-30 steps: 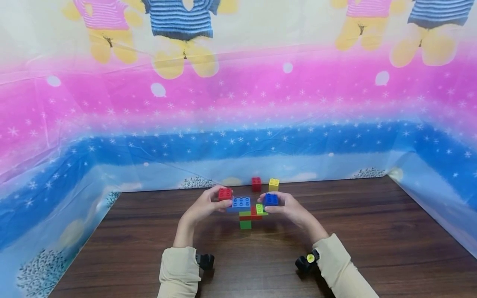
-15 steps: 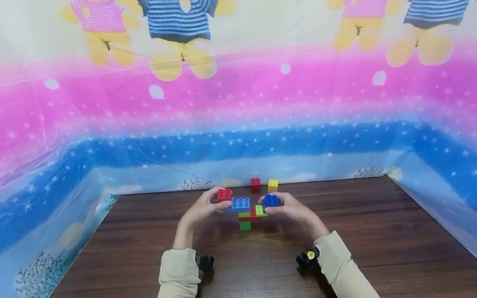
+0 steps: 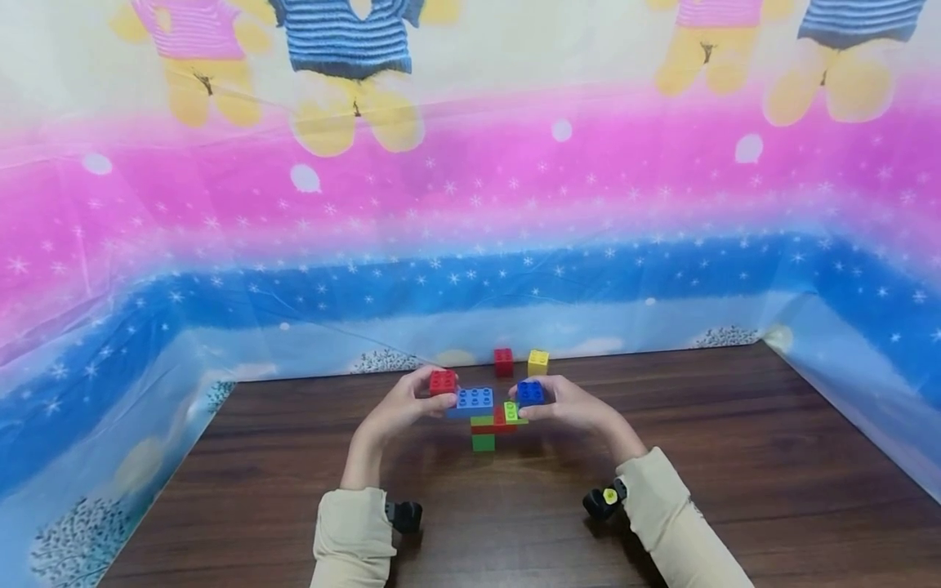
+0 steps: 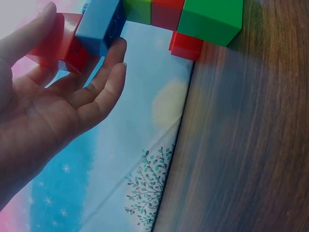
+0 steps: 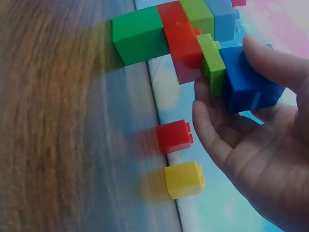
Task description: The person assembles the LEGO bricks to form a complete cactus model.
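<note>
My left hand (image 3: 400,406) grips a red brick (image 3: 443,380) at the left end of a light blue brick (image 3: 474,400); in the left wrist view, its other fingers reach below the light blue brick. Between the thumb and fingers of my right hand (image 3: 577,404) is a dark blue brick (image 5: 244,87), close against a small lime brick (image 5: 212,63). Whether its studs are joined cannot be told. Both held bricks flank a branching build: a green brick (image 3: 483,443) at the bottom, then a red brick (image 5: 181,41) and another lime brick (image 5: 197,14) under the light blue one.
Behind the build, a loose red brick (image 3: 503,362) and a yellow brick (image 3: 538,363) stand near the back edge of the brown wooden table (image 3: 735,457). A patterned cloth (image 3: 470,282) rises right behind that edge. Black cameras (image 3: 603,501) are strapped to both wrists.
My right hand has shifted slightly left with the dark blue brick, toward the small lime brick. The left hand, its red brick and the build stay nearly in place.
</note>
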### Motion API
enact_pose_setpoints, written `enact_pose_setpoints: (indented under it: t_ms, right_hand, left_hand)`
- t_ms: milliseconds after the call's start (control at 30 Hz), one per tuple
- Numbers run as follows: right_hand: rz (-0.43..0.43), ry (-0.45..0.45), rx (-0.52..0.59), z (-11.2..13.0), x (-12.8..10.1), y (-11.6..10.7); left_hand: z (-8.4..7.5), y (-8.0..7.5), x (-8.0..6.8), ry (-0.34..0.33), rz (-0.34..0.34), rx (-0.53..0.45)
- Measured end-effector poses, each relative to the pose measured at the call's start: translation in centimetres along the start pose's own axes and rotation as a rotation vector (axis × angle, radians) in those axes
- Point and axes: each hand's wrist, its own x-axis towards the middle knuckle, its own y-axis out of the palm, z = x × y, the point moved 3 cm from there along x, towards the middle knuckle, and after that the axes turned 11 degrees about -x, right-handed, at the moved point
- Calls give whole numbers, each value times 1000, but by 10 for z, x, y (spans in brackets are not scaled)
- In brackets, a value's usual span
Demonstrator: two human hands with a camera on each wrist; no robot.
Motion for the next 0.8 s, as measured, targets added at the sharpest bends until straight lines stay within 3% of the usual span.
enact_pose_setpoints:
  t_ms: [167,800]
  right_hand:
    - [3,2,-26,1,0,1]
    - [26,24,68,-7,1,2]
  left_hand:
    - [2,0,1,-6,-6,8]
    - [4,-3,1,3,4,-4]
